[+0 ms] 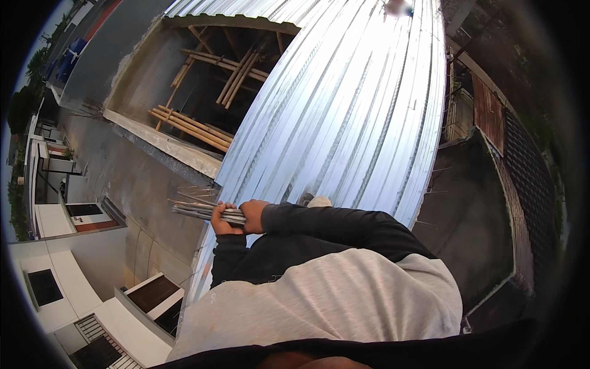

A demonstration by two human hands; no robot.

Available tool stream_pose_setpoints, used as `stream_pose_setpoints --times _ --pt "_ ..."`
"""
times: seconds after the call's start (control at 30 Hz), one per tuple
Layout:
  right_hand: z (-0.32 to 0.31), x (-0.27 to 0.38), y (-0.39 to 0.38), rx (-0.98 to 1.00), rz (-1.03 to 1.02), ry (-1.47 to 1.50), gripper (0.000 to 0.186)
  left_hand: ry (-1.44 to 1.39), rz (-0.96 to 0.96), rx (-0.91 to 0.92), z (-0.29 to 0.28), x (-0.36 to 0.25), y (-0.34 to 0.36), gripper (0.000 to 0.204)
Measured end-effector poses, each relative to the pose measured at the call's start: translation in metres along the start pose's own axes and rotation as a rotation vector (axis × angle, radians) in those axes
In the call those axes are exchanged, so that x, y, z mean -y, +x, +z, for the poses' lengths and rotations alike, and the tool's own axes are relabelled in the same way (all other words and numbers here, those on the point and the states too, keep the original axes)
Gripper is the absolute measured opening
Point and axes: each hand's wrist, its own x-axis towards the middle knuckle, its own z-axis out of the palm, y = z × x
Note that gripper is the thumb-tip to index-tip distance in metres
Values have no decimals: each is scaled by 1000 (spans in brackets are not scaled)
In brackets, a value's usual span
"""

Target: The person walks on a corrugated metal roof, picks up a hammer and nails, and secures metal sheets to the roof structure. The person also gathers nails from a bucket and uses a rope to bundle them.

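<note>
Out over the left edge of the metal decking I hold a bundle of thin grey rods, their loose ends fanning a little to the left. My left hand is closed round the bundle, and my right hand grips it just to the right, close against the left. The right hand covers the bundle's right end. Beneath my arms runs the shiny corrugated metal sheet, with ribbed steel bars lying lengthwise along it. Part of a shoe shows beyond my right forearm.
Left of the sheet is a deep opening with bamboo poles inside, edged by a rough concrete ledge. Paving and white houses lie far below. A dark walled surface drops away at right. Another person is at the far end.
</note>
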Motion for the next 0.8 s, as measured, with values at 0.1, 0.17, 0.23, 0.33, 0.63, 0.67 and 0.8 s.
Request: stream_pose_setpoints --times 0.1,0.17,0.23,0.33,0.63,0.67,0.8 --pt "4 6 1 67 1 -51 42 -26 -22 -152 -10 0 -2 11" --pt "12 11 0 98 12 -47 42 -30 -36 -216 -20 0 -2 11" --pt "19 14 0 105 5 -62 43 -26 -58 -183 -34 2 -2 10" --pt "31 15 -3 131 14 -91 43 -37 -71 -145 -53 7 -1 11" --pt "51 4 -3 51 -47 13 36 22 -108 -35 -68 4 -3 19" --pt "52 3 -3 46 -55 30 35 42 -128 14 -69 1 -6 26" --pt "53 -1 -3 49 -86 105 33 47 -177 153 -76 -18 -23 31"
